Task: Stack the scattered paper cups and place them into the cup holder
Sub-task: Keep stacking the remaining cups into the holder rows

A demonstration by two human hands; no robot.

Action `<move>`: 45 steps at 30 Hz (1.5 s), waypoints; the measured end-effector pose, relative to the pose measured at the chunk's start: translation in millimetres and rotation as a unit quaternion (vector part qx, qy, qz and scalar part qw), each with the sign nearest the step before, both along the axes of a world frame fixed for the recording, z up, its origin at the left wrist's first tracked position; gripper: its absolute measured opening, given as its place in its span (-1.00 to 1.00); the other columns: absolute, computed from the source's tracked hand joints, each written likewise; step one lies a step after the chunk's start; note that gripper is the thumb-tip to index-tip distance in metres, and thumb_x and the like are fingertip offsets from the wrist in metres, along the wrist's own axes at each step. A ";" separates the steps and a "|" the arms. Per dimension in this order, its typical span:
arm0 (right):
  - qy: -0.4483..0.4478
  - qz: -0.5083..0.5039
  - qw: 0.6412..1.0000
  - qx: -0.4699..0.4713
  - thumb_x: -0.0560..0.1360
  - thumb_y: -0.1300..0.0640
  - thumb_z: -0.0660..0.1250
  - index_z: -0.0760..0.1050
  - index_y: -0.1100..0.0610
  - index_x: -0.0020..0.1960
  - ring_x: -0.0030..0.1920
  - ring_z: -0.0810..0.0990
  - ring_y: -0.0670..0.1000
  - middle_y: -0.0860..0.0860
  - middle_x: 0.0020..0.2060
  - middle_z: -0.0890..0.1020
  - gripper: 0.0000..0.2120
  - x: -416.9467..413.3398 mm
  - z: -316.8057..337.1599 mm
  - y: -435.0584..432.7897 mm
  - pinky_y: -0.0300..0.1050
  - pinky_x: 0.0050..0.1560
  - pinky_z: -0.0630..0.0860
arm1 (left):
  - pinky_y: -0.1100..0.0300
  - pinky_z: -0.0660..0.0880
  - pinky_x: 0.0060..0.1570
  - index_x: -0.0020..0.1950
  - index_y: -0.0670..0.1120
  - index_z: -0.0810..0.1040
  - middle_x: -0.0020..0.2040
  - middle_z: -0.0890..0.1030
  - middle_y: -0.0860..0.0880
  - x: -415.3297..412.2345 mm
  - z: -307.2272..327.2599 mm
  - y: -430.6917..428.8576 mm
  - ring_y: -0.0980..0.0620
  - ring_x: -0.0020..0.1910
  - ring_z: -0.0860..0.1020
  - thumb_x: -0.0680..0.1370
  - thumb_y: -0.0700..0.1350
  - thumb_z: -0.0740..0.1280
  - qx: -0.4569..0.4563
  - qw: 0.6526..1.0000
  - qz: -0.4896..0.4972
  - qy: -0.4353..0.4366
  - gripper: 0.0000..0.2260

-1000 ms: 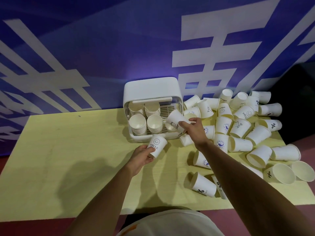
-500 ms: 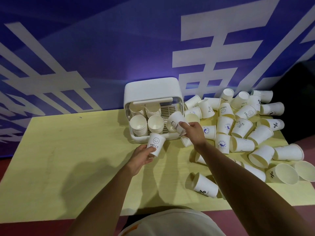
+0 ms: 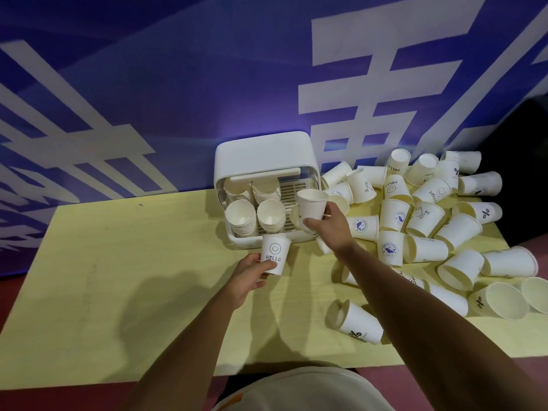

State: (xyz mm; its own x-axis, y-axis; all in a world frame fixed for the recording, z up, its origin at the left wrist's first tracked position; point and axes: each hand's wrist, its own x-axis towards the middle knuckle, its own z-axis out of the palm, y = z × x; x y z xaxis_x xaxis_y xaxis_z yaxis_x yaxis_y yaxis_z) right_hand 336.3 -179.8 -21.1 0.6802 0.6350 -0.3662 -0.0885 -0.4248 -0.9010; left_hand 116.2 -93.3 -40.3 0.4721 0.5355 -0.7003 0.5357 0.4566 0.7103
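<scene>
My left hand (image 3: 248, 277) grips an upright white paper cup printed with a smiley and "HELLO" (image 3: 275, 253), just in front of the white cup holder (image 3: 264, 157). My right hand (image 3: 333, 225) holds a plain white cup (image 3: 312, 204), mouth up, at the holder's front right corner. Inside the holder lie several stacks of cups (image 3: 240, 216), mouths facing me. A heap of scattered cups (image 3: 427, 221) covers the table to the right, most lying on their sides.
The pale yellow table (image 3: 118, 277) stands against a blue banner wall (image 3: 148, 84). One cup marked "%" (image 3: 357, 327) lies alone near the front edge under my right forearm. Two open cups (image 3: 504, 301) sit at the far right edge.
My right hand has turned its cup from tilted to upright, mouth up, by the holder's right corner. The left hand with the "HELLO" cup has barely moved.
</scene>
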 end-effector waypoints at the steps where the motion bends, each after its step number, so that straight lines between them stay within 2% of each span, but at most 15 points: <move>1: -0.013 0.003 1.000 0.005 0.37 0.10 0.52 0.39 0.07 0.30 0.06 0.59 -0.05 -0.04 0.10 0.59 -0.44 -1.1 1.4 2.6 -0.02 0.03 0.60 | 0.04 0.54 0.10 0.21 -0.06 0.55 0.13 0.67 -0.11 -0.3 -0.9 0.4 0.00 -0.04 0.61 0.29 0.08 0.49 0.000 1.000 0.002 0.004 -0.48; 5: -0.084 0.016 0.996 0.000 0.36 0.07 0.57 0.36 0.08 0.35 0.11 0.54 -0.01 -0.06 0.14 0.57 -0.35 -2.9 -3.0 13.2 -0.04 0.09 0.54 | 0.08 0.53 0.04 0.21 -0.05 0.54 0.13 0.67 -0.10 -0.9 -2.8 0.3 -0.01 0.01 0.62 0.30 0.08 0.49 -0.004 1.000 0.014 0.015 -0.48; 7: -0.104 0.015 0.994 -0.004 0.34 0.07 0.58 0.37 0.09 0.37 0.15 0.53 0.02 -0.01 0.17 0.58 -0.33 -3.6 -7.0 17.0 -0.02 0.12 0.52 | 0.10 0.52 0.01 0.21 -0.04 0.54 0.13 0.67 -0.10 -1.6 -4.9 0.9 -0.03 0.04 0.62 0.37 0.04 0.51 -0.004 1.000 0.017 0.018 -0.55; 11: -0.149 0.023 0.988 -0.036 0.32 0.04 0.58 0.38 0.13 0.37 0.24 0.48 0.16 0.09 0.20 0.57 -0.30 -5.1 -14.4 22.4 0.13 0.20 0.50 | 0.10 0.53 0.01 0.24 -0.01 0.52 0.12 0.67 -0.08 -2.5 -7.0 1.6 -0.03 0.06 0.63 0.39 0.03 0.50 -0.005 1.000 0.015 0.025 -0.55; 14: -0.161 0.028 0.985 -0.048 0.28 -0.02 0.58 0.35 0.12 0.37 0.23 0.49 0.18 0.10 0.20 0.58 -0.24 -6.4 -19.2 23.9 0.22 0.16 0.54 | 0.09 0.52 0.02 0.24 0.02 0.52 0.11 0.66 -0.05 -1.0 -5.3 1.3 0.00 0.02 0.62 0.35 0.05 0.50 -0.004 1.000 0.014 0.023 -0.52; 16: -0.161 0.029 0.985 -0.046 0.27 -0.01 0.59 0.34 0.10 0.38 0.24 0.50 0.16 0.08 0.22 0.58 -0.22 -5.8 -19.7 23.8 0.20 0.15 0.56 | 0.11 0.51 -0.01 0.22 0.03 0.53 0.08 0.66 -0.04 0.0 -4.8 1.0 0.01 0.01 0.62 0.30 0.08 0.49 -0.006 1.000 0.010 0.023 -0.49; 19: -0.146 0.029 0.988 -0.036 0.32 0.09 0.59 0.32 0.12 0.42 0.30 0.48 0.12 0.08 0.29 0.55 -0.24 -2.1 -18.6 22.4 0.12 0.25 0.51 | 0.12 0.51 -0.01 0.21 0.04 0.55 0.05 0.65 -0.02 0.7 -5.5 -0.3 0.01 0.01 0.62 0.30 0.09 0.48 -0.008 1.000 0.001 0.021 -0.50; 22: -0.125 0.027 0.991 -0.036 0.34 0.10 0.59 0.29 0.11 0.46 0.34 0.45 0.10 0.07 0.34 0.51 -0.22 3.5 -18.6 22.4 0.13 0.31 0.48 | 0.12 0.50 -0.01 0.19 0.05 0.55 0.07 0.66 -0.02 2.5 -6.2 -2.4 0.02 0.00 0.61 0.29 0.09 0.48 -0.010 1.000 -0.002 0.021 -0.52; 25: -0.125 0.027 0.991 -0.042 0.34 0.08 0.58 0.30 0.10 0.45 0.32 0.49 0.12 0.08 0.31 0.54 -0.23 6.9 -18.5 26.9 0.16 0.27 0.51 | 0.11 0.51 -0.01 0.19 0.05 0.56 0.10 0.66 -0.04 5.3 -6.2 -3.3 0.02 0.00 0.61 0.29 0.11 0.49 -0.008 1.000 -0.004 0.021 -0.51; 29: -0.142 0.016 0.988 -0.051 0.35 0.09 0.58 0.34 0.14 0.42 0.22 0.57 0.13 0.10 0.24 0.60 -0.28 6.3 -18.4 34.3 0.09 0.20 0.55 | 0.10 0.51 0.00 0.18 0.06 0.56 0.10 0.66 -0.05 6.7 -4.9 -3.1 0.03 -0.01 0.61 0.30 0.11 0.48 -0.007 1.000 -0.004 0.018 -0.52; 34: -0.180 -0.011 0.981 -0.066 0.29 -0.01 0.61 0.39 0.12 0.35 0.16 0.59 0.13 0.09 0.16 0.63 -0.28 -0.3 -20.0 39.1 0.14 0.12 0.59 | 0.11 0.51 -0.01 0.19 0.04 0.55 0.08 0.65 -0.04 3.2 -3.2 -2.7 0.03 -0.03 0.61 0.29 0.09 0.48 -0.007 1.000 0.005 0.021 -0.51; 45: -0.207 0.004 0.975 -0.075 0.29 0.03 0.60 0.42 0.13 0.34 0.20 0.52 0.14 0.08 0.19 0.59 -0.31 -3.6 -27.9 33.2 0.13 0.20 0.53 | 0.09 0.51 0.03 0.21 0.07 0.55 0.11 0.64 -0.02 1.9 -3.2 -5.2 0.02 0.02 0.61 0.30 0.09 0.48 -0.008 1.000 0.000 0.016 -0.52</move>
